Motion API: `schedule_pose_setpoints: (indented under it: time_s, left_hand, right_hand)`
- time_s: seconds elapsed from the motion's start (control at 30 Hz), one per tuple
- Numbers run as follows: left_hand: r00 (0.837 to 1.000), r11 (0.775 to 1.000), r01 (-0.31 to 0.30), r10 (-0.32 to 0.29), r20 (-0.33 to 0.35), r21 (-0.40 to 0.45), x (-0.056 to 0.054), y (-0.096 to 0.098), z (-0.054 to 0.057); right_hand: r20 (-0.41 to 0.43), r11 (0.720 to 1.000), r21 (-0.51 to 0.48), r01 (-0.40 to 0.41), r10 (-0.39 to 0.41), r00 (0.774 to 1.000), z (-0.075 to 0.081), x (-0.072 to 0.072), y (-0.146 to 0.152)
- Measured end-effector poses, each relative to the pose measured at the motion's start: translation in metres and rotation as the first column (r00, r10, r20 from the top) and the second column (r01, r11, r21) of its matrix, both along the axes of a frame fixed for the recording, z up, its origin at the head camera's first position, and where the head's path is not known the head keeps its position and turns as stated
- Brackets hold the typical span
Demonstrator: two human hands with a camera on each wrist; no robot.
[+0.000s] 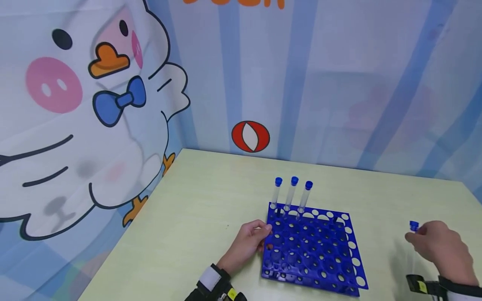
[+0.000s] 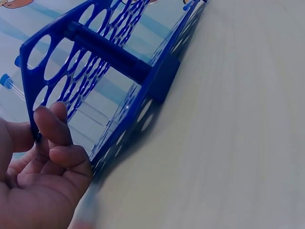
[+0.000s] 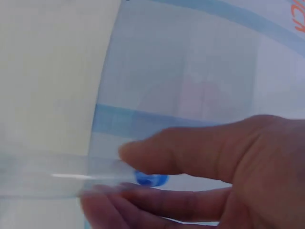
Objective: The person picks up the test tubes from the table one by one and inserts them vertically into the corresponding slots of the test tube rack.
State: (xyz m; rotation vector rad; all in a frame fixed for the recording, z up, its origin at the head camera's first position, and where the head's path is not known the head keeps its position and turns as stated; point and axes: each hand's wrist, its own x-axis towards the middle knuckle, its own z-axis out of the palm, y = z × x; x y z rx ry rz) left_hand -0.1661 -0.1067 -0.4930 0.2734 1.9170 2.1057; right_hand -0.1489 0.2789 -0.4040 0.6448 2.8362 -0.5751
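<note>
A blue test tube rack [image 1: 308, 251] with rows of round holes stands on the table. Three clear test tubes [image 1: 290, 195] with blue caps stand in its far row, toward the left end. My left hand [image 1: 246, 242] grips the rack's left edge, thumb on the top plate; the left wrist view shows its fingers curled at the corner [image 2: 35, 107]. To the right of the rack, my right hand [image 1: 440, 246] pinches another clear test tube [image 3: 62, 176] just below its blue cap [image 3: 151, 178], between thumb and fingers. In the head view this tube hangs upright, cap up.
The pale table [image 1: 211, 188] reaches back to a fabric backdrop [image 1: 335, 83] with blue stripes and a printed red ball. A cartoon duck [image 1: 124, 159] is printed on the left side. A black strap with a camera [image 1: 216, 284] sits on the left wrist.
</note>
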Motion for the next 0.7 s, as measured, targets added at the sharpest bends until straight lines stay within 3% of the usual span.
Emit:
schedule_pose_setpoints:
  time_s: [0.13, 0.23, 0.3, 0.37, 0.53, 0.7]
  left_hand:
    - [1.000, 1.000, -0.010, 0.010, -0.012, -0.005, 0.001, 0.001, -0.002]
    - [1.000, 1.000, -0.012, 0.011, -0.021, -0.018, 0.001, 0.001, -0.003]
    - [1.000, 1.000, -0.012, 0.011, -0.029, -0.022, 0.000, 0.000, -0.005]
    - [0.999, 1.000, -0.013, 0.012, -0.032, -0.026, 0.000, -0.001, -0.005]
    - [0.999, 0.999, -0.020, 0.019, -0.030, -0.033, 0.000, -0.002, -0.006]
    - [0.999, 1.000, -0.009, 0.008, -0.034, -0.024, -0.001, 0.001, -0.006]
  right_hand:
    - [-0.148, 0.998, 0.008, 0.069, -0.068, 0.987, -0.004, -0.002, 0.001]
    - [-0.231, 0.997, 0.030, 0.076, -0.067, 0.971, -0.017, -0.008, 0.010]
    - [-0.268, 0.996, 0.027, 0.084, -0.073, 0.960, -0.014, -0.009, 0.007]
    - [-0.327, 0.996, 0.029, 0.086, -0.072, 0.942, -0.006, -0.007, -0.002]
    - [-0.425, 0.994, -0.020, 0.104, -0.102, 0.900, 0.032, 0.012, -0.045]
    - [-0.486, 0.992, -0.036, 0.118, -0.120, 0.866, 0.040, 0.021, -0.059]
